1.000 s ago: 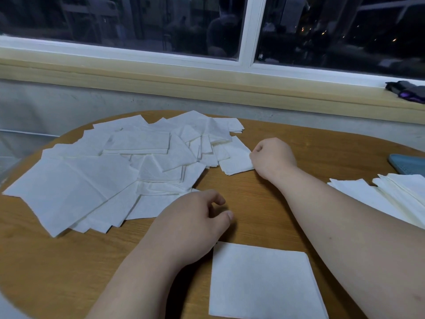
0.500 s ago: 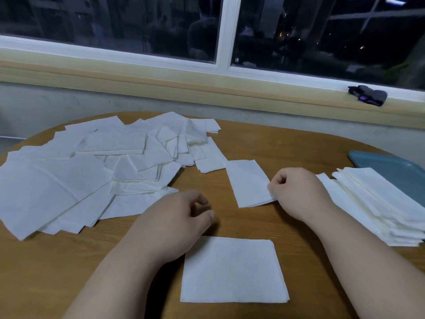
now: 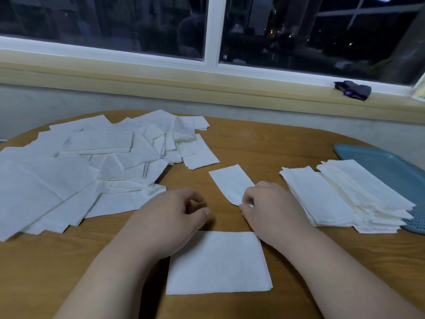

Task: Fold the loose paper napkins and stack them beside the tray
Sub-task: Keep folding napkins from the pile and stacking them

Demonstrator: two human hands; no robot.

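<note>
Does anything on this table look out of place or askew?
Yes. The stack of folded napkins is fanned out, not squared, and its right side lies over the blue tray rather than beside it. The loose napkins at left are simply unsorted work.

The table (image 3: 264, 146) is round and made of brown wood. On its left side lies a big messy pile of loose napkins (image 3: 76, 176), white and spread over each other. In the middle lies one small folded napkin (image 3: 230, 183). Near the front edge lies a flat square napkin (image 3: 218, 265). On the right sits a stack of folded napkins (image 3: 340, 194), and its right side lies over the edge of a blue tray (image 3: 379, 164)
</note>
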